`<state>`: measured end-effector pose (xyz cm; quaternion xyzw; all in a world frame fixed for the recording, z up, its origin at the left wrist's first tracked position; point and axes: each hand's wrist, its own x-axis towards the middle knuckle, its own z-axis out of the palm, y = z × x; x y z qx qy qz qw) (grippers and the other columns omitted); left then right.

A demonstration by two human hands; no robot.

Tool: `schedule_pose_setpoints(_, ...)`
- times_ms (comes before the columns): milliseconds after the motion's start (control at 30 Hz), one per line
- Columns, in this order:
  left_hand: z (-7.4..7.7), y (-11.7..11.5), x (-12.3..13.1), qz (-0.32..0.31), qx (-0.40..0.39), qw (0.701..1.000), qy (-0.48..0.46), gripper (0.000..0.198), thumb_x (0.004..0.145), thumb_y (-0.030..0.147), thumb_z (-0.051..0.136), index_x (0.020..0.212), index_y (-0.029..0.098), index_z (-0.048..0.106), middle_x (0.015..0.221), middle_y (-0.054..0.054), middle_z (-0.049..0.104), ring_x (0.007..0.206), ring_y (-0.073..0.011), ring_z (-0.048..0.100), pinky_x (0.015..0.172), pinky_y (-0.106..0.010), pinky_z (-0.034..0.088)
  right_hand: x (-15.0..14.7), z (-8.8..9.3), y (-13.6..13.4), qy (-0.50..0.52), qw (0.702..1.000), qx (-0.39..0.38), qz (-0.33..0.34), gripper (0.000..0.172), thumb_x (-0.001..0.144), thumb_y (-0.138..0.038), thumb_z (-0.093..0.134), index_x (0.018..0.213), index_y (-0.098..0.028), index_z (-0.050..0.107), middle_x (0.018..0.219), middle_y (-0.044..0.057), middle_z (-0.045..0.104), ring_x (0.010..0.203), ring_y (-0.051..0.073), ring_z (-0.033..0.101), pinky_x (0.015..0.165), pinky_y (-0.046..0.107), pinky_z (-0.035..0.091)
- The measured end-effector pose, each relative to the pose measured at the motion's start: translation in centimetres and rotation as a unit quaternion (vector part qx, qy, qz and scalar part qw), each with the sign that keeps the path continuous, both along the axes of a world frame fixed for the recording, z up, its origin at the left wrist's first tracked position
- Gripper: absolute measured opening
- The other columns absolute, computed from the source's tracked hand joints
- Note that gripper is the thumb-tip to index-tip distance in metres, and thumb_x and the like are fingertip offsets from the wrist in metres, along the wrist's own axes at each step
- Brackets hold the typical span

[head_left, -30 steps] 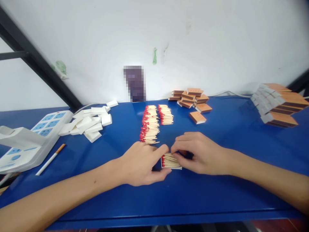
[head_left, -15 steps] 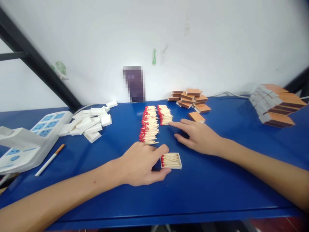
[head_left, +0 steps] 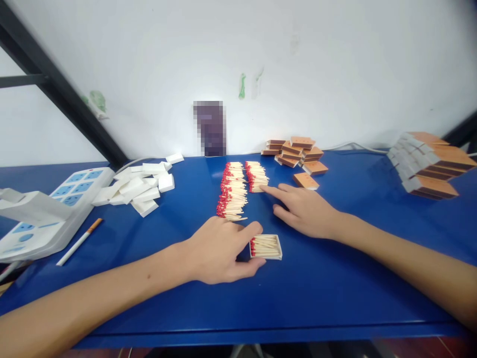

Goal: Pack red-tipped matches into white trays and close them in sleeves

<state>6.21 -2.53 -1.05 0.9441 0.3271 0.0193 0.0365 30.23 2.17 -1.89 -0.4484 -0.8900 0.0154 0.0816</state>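
Note:
My left hand [head_left: 219, 251] grips a small white matchbox tray [head_left: 280, 247] at its left end, fingers along the long sides. Red-headed matches [head_left: 265, 244] lie inside it, heads to the left. My right hand [head_left: 301, 206] is open over the table, its index finger stretched out to the tail ends of a short row of matches [head_left: 258, 178]. That fingertip appears to touch the nearest sticks. Left of this row lies a longer row of matches [head_left: 234, 191], heads also to the left, just beyond my left hand.
White empty-looking trays [head_left: 136, 186] are heaped at left beside a power strip [head_left: 70, 199] and a cigarette [head_left: 80, 242]. Orange matchbox sleeves [head_left: 298, 151] are piled by the wall, with a larger stack [head_left: 428, 161] at far right. A pixelated dark object [head_left: 211, 129] leans on the wall.
The whole view has shifted slightly. Both hands keep almost the same pose, the left on the tray and the right index finger at the short row.

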Motion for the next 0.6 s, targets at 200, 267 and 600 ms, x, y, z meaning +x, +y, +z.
schedule_pose_setpoints(200,0.09,-0.05,-0.02,-0.002,-0.004,1.0,-0.003,0.037,0.093,0.053,0.046,0.112,0.022,0.046,0.075,0.0,0.067,0.065,-0.0227,0.065,0.053,-0.031,0.038,-0.04,0.14,-0.12,0.003,1.0,0.007,0.006,0.046,0.097,-0.028,0.039,0.139,-0.016,0.052,0.096,0.008,0.062,0.078,0.02,0.058,0.07,0.032,0.04)
schedule_pose_setpoints(267,0.1,-0.06,-0.02,-0.002,-0.006,1.0,-0.003,0.036,0.093,0.053,0.046,0.111,0.022,0.046,0.075,0.0,0.067,0.065,-0.0229,0.065,0.053,-0.031,0.038,0.0,0.14,-0.14,0.01,1.0,0.006,0.011,0.045,0.097,-0.028,0.039,0.139,-0.016,0.052,0.096,0.008,0.063,0.078,0.02,0.058,0.069,0.031,0.04)
schedule_pose_setpoints(600,0.17,-0.05,0.02,-0.002,-0.006,1.0,-0.003,0.036,0.093,0.053,0.046,0.113,0.023,0.046,0.077,0.001,0.068,0.066,-0.0223,0.065,0.054,-0.031,0.037,0.1,0.3,-0.24,0.031,0.999,-0.006,0.015,0.041,0.096,-0.027,0.043,0.134,-0.018,0.056,0.098,0.008,0.063,0.08,0.02,0.059,0.07,0.03,0.039)
